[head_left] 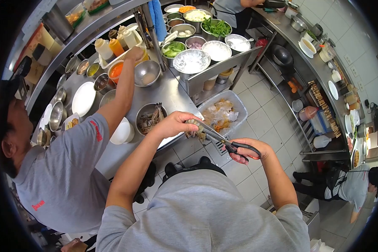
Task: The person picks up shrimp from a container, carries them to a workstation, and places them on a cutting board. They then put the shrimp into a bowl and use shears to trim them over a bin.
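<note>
Held out in front of the body, my left hand point(178, 124) pinches a greyish shrimp point(196, 129), its legs hanging down. My right hand point(250, 150) has its fingers through the handles of black-handled scissors point(227, 143). The metal blades reach left to the shrimp; whether they touch it I cannot tell. Below both hands on the floor stands a grey plastic tub point(242, 115) with ice, plastic and orange-brown scraps. A steel bowl point(140, 112) of whole shrimp rests on the steel counter point(169, 93), left of my left hand.
A co-worker point(67, 168) stands close at left, one arm stretched over the counter to the sauce bottles. Flour and vegetable bowls point(192, 61) fill the back shelf. A long counter curves along the right, where another person point(350, 187) stands.
</note>
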`<action>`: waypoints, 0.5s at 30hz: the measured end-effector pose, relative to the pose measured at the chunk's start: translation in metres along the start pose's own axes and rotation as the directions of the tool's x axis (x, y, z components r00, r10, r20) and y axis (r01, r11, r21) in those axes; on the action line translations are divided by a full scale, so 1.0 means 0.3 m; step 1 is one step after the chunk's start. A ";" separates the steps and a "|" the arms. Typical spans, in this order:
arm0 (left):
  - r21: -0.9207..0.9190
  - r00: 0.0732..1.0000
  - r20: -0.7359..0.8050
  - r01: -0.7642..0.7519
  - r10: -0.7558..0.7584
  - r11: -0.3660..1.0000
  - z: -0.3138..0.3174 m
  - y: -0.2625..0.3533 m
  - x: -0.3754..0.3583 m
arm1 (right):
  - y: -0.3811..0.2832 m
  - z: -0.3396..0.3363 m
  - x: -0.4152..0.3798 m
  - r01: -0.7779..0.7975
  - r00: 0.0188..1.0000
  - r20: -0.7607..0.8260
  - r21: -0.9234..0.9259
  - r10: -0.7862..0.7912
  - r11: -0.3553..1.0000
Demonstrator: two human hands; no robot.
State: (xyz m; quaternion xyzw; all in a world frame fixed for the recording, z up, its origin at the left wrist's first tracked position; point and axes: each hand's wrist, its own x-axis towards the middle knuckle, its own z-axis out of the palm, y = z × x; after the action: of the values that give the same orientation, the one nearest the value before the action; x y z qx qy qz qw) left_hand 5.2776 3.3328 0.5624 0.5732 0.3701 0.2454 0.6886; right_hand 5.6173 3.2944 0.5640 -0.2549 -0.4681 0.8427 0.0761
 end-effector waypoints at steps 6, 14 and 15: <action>0.019 0.998 0.013 -0.061 0.061 0.998 -0.018 -0.009 0.002 | 0.025 0.010 0.006 -0.007 0.997 -0.079 -0.095 0.000 0.995; -0.032 0.998 -0.068 -0.002 0.000 0.999 -0.034 0.054 -0.009 | 0.029 -0.009 0.008 -0.016 0.997 -0.080 -0.119 0.007 0.993; -0.032 0.998 -0.068 -0.004 0.001 0.999 -0.040 0.042 -0.003 | 0.020 -0.010 0.006 0.035 0.999 -0.020 -0.142 -0.039 0.989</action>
State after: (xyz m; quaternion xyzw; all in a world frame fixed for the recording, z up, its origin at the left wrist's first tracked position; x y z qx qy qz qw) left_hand 5.2685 3.3420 0.5740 0.5539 0.3887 0.2715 0.6844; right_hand 5.6180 3.2940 0.5569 -0.2607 -0.5304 0.8028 0.0788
